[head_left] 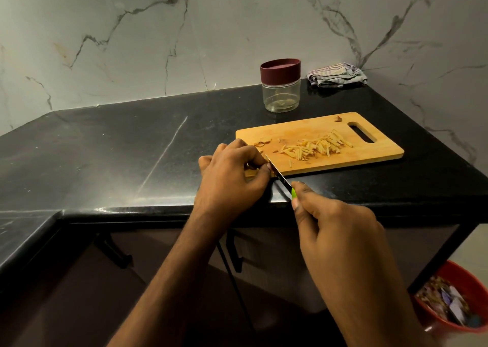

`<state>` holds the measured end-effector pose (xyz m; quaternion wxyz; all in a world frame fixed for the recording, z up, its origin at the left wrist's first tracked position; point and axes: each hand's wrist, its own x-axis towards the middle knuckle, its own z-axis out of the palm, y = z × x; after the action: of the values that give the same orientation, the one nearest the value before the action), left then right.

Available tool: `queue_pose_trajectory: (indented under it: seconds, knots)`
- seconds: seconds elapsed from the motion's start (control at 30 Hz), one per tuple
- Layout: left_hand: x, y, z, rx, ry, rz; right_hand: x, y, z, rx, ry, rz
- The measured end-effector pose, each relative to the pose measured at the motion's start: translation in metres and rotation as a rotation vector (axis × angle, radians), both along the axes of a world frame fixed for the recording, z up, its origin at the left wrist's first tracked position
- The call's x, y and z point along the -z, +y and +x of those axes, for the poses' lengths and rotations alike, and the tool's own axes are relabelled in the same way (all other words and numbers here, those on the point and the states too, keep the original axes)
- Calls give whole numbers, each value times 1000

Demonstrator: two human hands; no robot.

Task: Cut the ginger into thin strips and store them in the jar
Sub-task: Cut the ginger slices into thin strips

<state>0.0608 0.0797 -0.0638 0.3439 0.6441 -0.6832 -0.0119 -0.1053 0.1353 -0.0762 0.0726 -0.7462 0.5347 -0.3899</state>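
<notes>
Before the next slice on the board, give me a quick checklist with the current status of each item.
1. Right hand holds the green-handled knife firmly: ok.
2. Left hand pins a ginger piece at the near left corner of the wooden cutting board: ok, though the piece is mostly hidden.
3. Left fingertips clear of the blade: cannot tell; the thumb sits right beside it.
4. Board lies flat on the black counter: ok.
5. Pile of cut ginger strips lies away from the cutting spot: ok.
6. Clear plastic jar open for filling: not ok, the maroon lid is on.
</notes>
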Motion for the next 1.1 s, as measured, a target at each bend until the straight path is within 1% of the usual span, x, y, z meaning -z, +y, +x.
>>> queue_pose_trajectory:
  seconds: [0.2,0.3,0.4,0.5,0.57,0.73,0.9,0.97,1.1]
  knots:
    - [3,-1,0,-11,-30,-29,-2,7,-11,30,136,17]
    - [5,0,0,-26,-80,-40,-1,7,-14,39,136,50]
    - [5,1,-1,13,-148,-65,0,5,-14,43,117,44]
    - [4,1,-2,52,-252,-43,1,5,-11,32,111,46]
    - [4,0,-1,64,-266,-12,1,5,-9,28,106,50]
    - [4,-1,-1,53,-239,-4,-1,7,-13,21,64,28]
    - [7,-1,2,3,-41,-55,-4,7,-15,-30,-42,-48]
    - [7,-1,2,-3,-5,-27,-2,7,-14,-57,-72,-73]
    - [4,1,3,-9,38,-4,0,7,-11,-80,-67,-73]
